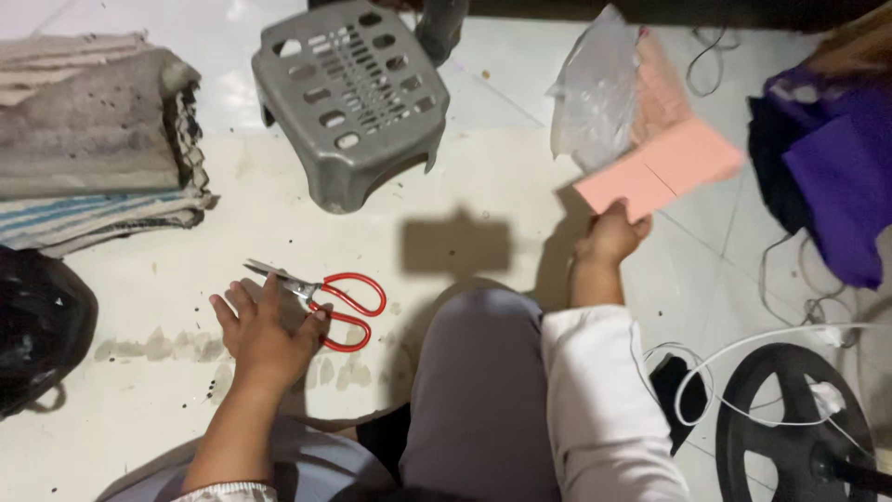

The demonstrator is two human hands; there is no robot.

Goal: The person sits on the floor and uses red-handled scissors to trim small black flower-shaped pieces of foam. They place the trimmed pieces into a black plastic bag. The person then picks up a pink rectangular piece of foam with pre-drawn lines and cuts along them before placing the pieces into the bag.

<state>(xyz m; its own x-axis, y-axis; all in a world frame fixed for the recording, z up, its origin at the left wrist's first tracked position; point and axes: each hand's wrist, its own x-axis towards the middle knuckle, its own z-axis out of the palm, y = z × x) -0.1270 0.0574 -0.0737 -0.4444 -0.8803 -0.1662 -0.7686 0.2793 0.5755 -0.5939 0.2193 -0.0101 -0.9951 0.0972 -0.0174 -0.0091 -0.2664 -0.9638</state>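
Observation:
My left hand (pixel 265 335) rests flat on the white floor, fingers spread, touching the red-handled scissors (pixel 325 299) that lie just right of it. My right hand (pixel 613 232) is raised and pinches the lower corner of a pink rectangular sheet (pixel 664 167), held above the floor. The sheet casts a square shadow on the floor left of the hand. My knee in grey trousers (pixel 483 390) sits between the two arms.
A grey plastic stool (pixel 351 98) stands at the top centre. Folded cloths (pixel 93 139) lie stacked at the left, with a black bag (pixel 37 325) below them. A clear plastic bag (pixel 599 88) holds more pink sheets. Purple fabric (pixel 836 167) lies right; white cables and a black fan base (pixel 790 418) sit lower right.

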